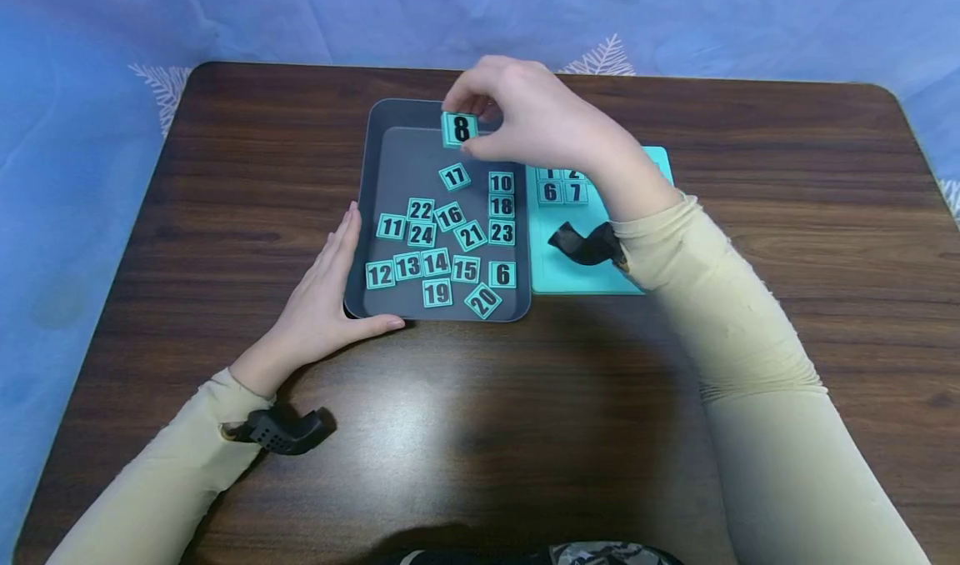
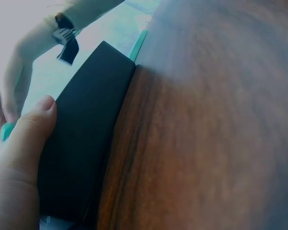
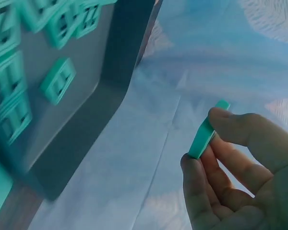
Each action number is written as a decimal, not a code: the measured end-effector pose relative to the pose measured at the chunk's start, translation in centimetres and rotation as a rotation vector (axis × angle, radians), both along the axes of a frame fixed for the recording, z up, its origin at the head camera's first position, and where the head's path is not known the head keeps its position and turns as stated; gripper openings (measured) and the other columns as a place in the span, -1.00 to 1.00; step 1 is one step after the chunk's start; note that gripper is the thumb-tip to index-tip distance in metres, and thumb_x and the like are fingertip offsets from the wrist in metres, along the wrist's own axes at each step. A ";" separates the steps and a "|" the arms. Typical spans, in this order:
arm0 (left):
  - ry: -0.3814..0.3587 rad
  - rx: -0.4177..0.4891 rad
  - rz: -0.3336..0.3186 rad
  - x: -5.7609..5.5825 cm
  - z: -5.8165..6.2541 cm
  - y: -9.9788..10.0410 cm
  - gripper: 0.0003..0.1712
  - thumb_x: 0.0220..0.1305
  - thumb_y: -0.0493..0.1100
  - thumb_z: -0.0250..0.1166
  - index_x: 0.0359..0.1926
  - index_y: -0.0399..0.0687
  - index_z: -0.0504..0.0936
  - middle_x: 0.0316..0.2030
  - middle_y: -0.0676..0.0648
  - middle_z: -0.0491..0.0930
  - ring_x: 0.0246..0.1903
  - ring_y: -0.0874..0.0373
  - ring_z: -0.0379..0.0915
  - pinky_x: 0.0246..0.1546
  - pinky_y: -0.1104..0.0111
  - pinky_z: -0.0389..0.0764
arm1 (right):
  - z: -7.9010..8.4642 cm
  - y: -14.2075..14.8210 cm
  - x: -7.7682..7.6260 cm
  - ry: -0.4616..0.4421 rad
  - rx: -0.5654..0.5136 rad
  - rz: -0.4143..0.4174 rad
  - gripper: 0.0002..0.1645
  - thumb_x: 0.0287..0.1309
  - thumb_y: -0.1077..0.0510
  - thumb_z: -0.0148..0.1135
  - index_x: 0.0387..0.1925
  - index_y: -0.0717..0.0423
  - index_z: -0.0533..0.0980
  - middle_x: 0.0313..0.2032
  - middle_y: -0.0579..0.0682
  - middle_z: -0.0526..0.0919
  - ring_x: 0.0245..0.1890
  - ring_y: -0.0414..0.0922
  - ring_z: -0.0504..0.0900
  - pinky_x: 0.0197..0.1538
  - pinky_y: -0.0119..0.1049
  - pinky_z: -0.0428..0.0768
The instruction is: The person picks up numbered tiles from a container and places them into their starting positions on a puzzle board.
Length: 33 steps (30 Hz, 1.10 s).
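The 8 tile [image 1: 459, 129] is up at the upper middle of the frame, above the far end of the gray tray [image 1: 405, 161], pinched between the thumb and fingers of the right hand [image 1: 525, 107]. Nearest me, the dark wooden table [image 1: 525, 465] fills the lower frame. Then, left of center, the left hand [image 1: 318, 290] grips nothing: fingers straight along the tray's left side, thumb against its near wall. A hard push there could, I think, shove the tray into the turquoise board [image 1: 585, 265] just beside it and jog the loose tiles [image 1: 451, 216]. The black strap [image 1: 588, 244] over the board might brush the pieces [image 1: 550, 192] on it, and the 8, pinched only at its edges, could slip and knock the 17 tile [image 1: 454, 177]. Roughly near to far, the tray reads 20, 19, 12, 6, 15, 13, 14, 21, 24, 23, 11, 16, 22, 18, 10, 17; that 6 may be an upside-down 9, an easy mix-up. The board shows 6 and 7, then 1 and 2 partly hidden. I can make out no brand. Farthest, blue cloth [image 1: 375, 15] with white prints spans the top.
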<state>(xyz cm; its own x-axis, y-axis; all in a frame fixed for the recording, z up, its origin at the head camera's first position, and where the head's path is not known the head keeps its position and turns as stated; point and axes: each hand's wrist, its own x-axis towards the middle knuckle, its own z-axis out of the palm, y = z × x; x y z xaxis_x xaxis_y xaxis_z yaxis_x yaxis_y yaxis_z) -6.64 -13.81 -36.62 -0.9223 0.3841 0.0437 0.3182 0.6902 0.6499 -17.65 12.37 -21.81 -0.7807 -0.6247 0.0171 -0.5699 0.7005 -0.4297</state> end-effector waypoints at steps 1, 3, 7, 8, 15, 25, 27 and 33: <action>0.002 -0.001 0.002 0.0 0.0 0.0 0.40 -0.25 0.30 0.42 0.40 0.22 -0.40 0.40 0.17 -0.43 0.38 0.13 -0.41 0.23 -0.12 -0.04 | 0.0 0.7 0.1 0.000 -0.009 -0.006 -0.56 0.07 0.12 0.22 0.03 0.12 0.47 -0.06 0.00 0.48 -0.11 -0.11 0.42 0.00 -0.26 0.38; 0.006 -0.005 0.003 0.0 0.0 0.0 0.40 -0.25 0.30 0.41 0.40 0.21 -0.40 0.40 0.16 -0.43 0.38 0.13 -0.41 0.23 -0.11 -0.04 | -0.2 2.2 0.4 0.001 -0.015 -0.032 -0.56 0.07 0.12 0.22 0.03 0.12 0.46 -0.07 0.01 0.48 -0.12 -0.10 0.43 -0.01 -0.24 0.39; 0.012 -0.011 0.005 0.0 -0.1 0.1 0.40 -0.25 0.32 0.41 0.40 0.20 -0.39 0.40 0.16 -0.42 0.38 0.10 -0.40 0.23 -0.12 -0.03 | -1.0 5.1 1.0 -0.015 0.014 -0.098 -0.56 0.07 0.13 0.23 0.03 0.12 0.46 -0.08 0.02 0.47 -0.10 -0.06 0.43 -0.01 -0.19 0.40; 0.013 -0.014 0.005 0.0 -0.1 0.2 0.40 -0.25 0.32 0.40 0.40 0.20 -0.39 0.40 0.16 -0.42 0.38 0.09 -0.40 0.23 -0.11 -0.04 | -1.3 5.8 1.1 -0.025 0.024 -0.110 -0.56 0.07 0.14 0.23 0.02 0.12 0.46 -0.08 0.02 0.47 -0.10 -0.05 0.43 0.00 -0.18 0.41; 0.019 -0.012 -0.001 0.0 -0.1 0.3 0.40 -0.25 0.32 0.40 0.40 0.20 -0.40 0.40 0.17 -0.43 0.38 0.08 -0.39 0.23 -0.10 -0.04 | -3.3 10.3 1.4 -0.081 0.092 -0.139 -0.56 0.04 0.15 0.25 -0.01 0.18 0.45 -0.11 0.10 0.47 -0.14 0.01 0.45 -0.07 -0.10 0.39; 0.039 0.003 -0.009 -0.1 -0.1 0.3 0.40 -0.25 0.31 0.41 0.41 0.16 -0.38 0.41 0.12 -0.42 0.38 0.20 -0.45 0.23 -0.09 -0.02 | -5.8 13.6 1.2 -0.168 0.153 -0.187 -0.56 0.03 0.17 0.28 -0.02 0.21 0.45 -0.11 0.12 0.47 -0.15 0.01 0.43 -0.08 -0.10 0.40; 0.050 0.005 -0.012 0.0 -0.1 0.3 0.41 -0.26 0.30 0.42 0.41 0.15 -0.37 0.41 0.11 -0.42 0.37 0.21 -0.47 0.23 -0.09 -0.01 | -6.2 13.8 1.1 -0.183 0.165 -0.193 -0.55 0.02 0.17 0.28 -0.02 0.21 0.44 -0.10 0.12 0.47 -0.14 0.02 0.43 -0.07 -0.10 0.39; 0.148 0.004 -0.037 -0.1 -0.1 0.4 0.45 -0.33 0.28 0.46 0.42 0.03 -0.31 0.42 0.02 -0.36 0.38 0.19 -0.45 0.31 0.06 -0.11 | -6.8 14.1 1.0 -0.197 0.179 -0.193 -0.54 0.01 0.21 0.28 -0.01 0.23 0.43 -0.09 0.14 0.46 -0.13 0.03 0.42 -0.06 -0.09 0.39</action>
<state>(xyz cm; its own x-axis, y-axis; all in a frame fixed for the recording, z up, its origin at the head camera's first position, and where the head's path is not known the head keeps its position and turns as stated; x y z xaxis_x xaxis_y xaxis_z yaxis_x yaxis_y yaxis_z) -6.71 -13.46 -36.69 -0.8908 0.4173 0.1800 0.4362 0.6740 0.5963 -16.60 26.47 -28.61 -0.8624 -0.4441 -0.2429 -0.3369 0.8618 -0.3792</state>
